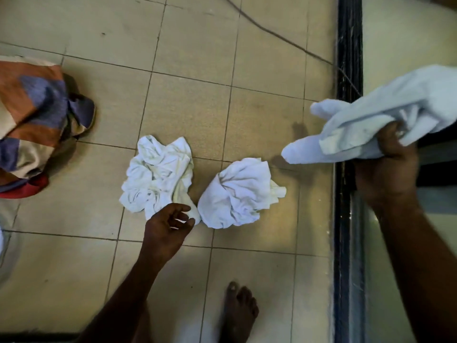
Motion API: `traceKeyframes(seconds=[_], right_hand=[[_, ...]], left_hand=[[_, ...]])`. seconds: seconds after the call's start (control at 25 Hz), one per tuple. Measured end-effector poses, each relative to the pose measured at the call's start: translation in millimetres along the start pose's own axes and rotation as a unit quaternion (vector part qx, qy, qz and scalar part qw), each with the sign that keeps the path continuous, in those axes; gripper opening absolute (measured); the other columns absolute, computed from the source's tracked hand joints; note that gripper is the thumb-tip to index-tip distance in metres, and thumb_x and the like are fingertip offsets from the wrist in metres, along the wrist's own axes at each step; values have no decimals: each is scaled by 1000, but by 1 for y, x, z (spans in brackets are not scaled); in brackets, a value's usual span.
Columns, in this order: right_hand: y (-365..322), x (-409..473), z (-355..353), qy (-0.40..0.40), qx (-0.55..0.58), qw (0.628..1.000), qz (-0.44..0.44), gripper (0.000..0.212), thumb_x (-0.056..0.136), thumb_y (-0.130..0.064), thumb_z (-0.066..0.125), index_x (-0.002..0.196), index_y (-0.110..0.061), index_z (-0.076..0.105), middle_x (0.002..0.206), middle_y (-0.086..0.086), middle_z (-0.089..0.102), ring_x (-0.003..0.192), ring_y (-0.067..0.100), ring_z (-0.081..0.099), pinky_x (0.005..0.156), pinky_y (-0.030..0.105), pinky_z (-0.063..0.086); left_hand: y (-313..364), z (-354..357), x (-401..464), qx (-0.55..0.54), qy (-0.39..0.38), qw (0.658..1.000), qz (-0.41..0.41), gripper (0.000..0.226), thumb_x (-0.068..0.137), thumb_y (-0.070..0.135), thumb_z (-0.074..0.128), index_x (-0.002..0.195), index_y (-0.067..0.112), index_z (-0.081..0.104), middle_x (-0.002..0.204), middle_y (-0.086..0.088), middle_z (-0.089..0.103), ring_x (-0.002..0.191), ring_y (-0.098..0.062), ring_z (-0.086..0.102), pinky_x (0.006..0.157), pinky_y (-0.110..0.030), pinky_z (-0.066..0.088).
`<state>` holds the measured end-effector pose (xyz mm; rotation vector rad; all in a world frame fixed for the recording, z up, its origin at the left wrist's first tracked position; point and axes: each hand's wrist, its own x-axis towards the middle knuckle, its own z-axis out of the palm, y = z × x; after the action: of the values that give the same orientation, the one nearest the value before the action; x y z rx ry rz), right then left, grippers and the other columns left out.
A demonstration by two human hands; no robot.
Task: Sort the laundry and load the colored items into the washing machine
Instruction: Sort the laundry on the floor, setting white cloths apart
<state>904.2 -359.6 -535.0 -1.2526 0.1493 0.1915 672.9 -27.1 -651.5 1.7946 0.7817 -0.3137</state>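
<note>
Two crumpled white cloths lie side by side on the tiled floor, the left one (158, 175) and the right one (238, 193). My left hand (165, 231) hovers just in front of the gap between them, fingers loosely curled and apart, holding nothing. My right hand (388, 164) is raised at the right and grips a pale blue-white cloth (385, 120), which sticks out to the left. A heap of colored laundry (37, 120) in orange, purple, cream and red sits at the left edge. No washing machine can be made out.
A dark door track (348, 169) runs top to bottom at the right, with a lighter floor beyond it. A thin cable (272, 33) crosses the tiles at the top. My bare foot (238, 310) stands at the bottom centre.
</note>
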Motion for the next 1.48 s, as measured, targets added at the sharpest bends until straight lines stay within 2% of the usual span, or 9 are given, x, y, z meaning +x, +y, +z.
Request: traceKeyframes(seconds=[0.12,0.24,0.4,0.64,0.92,1.0,1.16,1.28,1.48], right_hand=[[40,-12,-19,102,-9,986,135,36,103,-25,47,138,-15,49,120,12,63,102,38,58,75,37,58],[100,-25,-19,144,-244,927,244,67,90,-25,71,149,-33,41,130,-2,61,114,31,61,82,41,47],[172,-55,10,-4,-334,892,305,64,82,-16,83,137,-34,56,127,3,63,94,11,66,72,26,53],[238,-86,53,-276,-617,697,238,70,83,-29,81,143,-11,51,147,13,49,141,30,40,112,30,31],[148,-94,123,-187,-254,912,262,54,80,3,79,131,-7,64,123,12,72,109,16,66,97,38,54],[100,-100,140,-243,-116,930,251,53,80,5,76,131,-6,64,125,12,72,113,18,67,92,32,55],[6,-96,142,-295,5,942,162,57,72,-19,88,127,-18,70,122,4,73,110,18,68,91,31,57],[-23,-84,105,-164,-16,978,127,58,74,-16,85,130,-13,67,101,-4,78,94,9,74,81,25,61],[16,-83,86,-35,-1,982,185,44,96,-7,39,130,-19,63,122,5,74,110,23,71,92,36,60]], left_hand=[[-2,4,5,10,-12,1000,-14,28,80,14,83,97,32,71,82,2,73,65,-3,67,60,-10,50],[-5,4,10,28,-18,999,-22,27,81,14,82,102,26,72,86,0,74,69,-8,68,64,-13,51],[-8,6,13,34,-19,999,-26,27,82,13,81,105,22,72,88,-4,73,73,-14,68,62,-11,50],[-27,0,8,57,-36,997,-31,26,83,15,81,105,24,71,85,-1,73,71,-8,68,65,-15,49],[-32,4,5,65,-10,996,52,76,69,5,90,136,13,54,120,-3,62,101,-15,65,77,-35,57],[-26,7,15,66,-47,991,104,87,69,6,90,142,2,44,134,-11,51,121,-26,55,94,-42,55],[26,-12,28,-193,-128,967,110,9,96,19,56,99,11,58,82,16,64,83,3,57,75,-16,55],[62,-11,11,-307,10,952,16,28,72,29,64,99,23,70,90,-1,73,87,-20,62,79,-41,52],[140,-14,-4,-576,-162,796,-89,54,82,17,57,135,6,55,127,-17,62,115,-30,61,99,-40,51]])
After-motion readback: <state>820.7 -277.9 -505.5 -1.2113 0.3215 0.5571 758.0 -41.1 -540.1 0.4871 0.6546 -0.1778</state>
